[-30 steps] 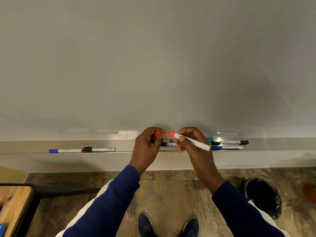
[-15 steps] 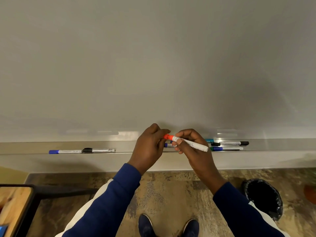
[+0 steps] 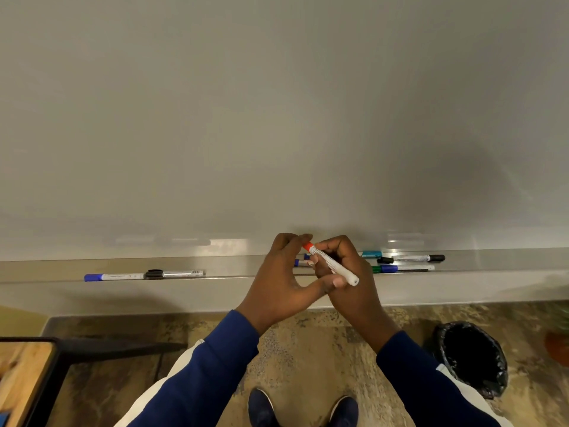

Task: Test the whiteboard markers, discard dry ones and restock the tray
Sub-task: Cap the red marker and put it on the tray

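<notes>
The right hand point(image 3: 354, 291) holds the marker point(image 3: 334, 265) tight, just in front of the tray point(image 3: 231, 268). The marker slants. Its orange cap point(image 3: 307, 245) points up and left, and its white end points down and right. The left hand point(image 3: 277, 282) curves over the cap; I cannot tell if it grips. The bin point(image 3: 471, 355) sits on the floor to the right, nearer the right hand.
</notes>
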### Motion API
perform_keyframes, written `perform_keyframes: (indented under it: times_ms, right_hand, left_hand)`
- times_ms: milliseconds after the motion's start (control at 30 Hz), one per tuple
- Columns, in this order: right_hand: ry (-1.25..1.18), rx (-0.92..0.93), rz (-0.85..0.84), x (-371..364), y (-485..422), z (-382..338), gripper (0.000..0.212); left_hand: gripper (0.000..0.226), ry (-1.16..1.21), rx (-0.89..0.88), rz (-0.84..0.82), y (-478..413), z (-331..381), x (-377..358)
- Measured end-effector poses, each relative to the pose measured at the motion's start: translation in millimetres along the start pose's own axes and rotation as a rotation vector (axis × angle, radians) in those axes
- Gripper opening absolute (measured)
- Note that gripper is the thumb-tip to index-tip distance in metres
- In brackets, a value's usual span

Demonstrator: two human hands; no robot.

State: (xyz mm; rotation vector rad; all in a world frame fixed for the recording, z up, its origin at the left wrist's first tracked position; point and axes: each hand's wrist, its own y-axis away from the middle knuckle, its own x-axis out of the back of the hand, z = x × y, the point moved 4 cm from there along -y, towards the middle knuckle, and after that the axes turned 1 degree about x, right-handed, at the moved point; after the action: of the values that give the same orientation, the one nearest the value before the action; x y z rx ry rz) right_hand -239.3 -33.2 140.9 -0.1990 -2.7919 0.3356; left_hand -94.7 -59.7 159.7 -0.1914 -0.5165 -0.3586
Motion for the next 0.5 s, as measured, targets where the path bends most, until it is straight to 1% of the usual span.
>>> perform_keyframes:
  times_ms: [67,133,233,333,500]
  right_hand:
    - [-0.016,0.029,-0.034,-3,1,0,0.013]
    - [-0.012,0.05,-0.043,-5,0,-2,0.012]
    - [0.01,0.065,-0.036,-6,-2,-6,0.015]
    - [0.014,0.068,-0.059,-10,-2,-8,0.013]
    - [0.024,0.077,-0.063,-15,1,-9,0.014]
  left_hand:
    - [0.108,-0.02,0.019,-0.002,1,2,-4]
    - [0.113,-0.056,0.022,0.025,2,2,-7]
    - [0.113,-0.088,0.039,0.089,3,3,-6]
    - [0.113,-0.064,0.041,0.121,5,5,-4]
    - [0.104,-0.06,0.033,0.147,6,1,-2]
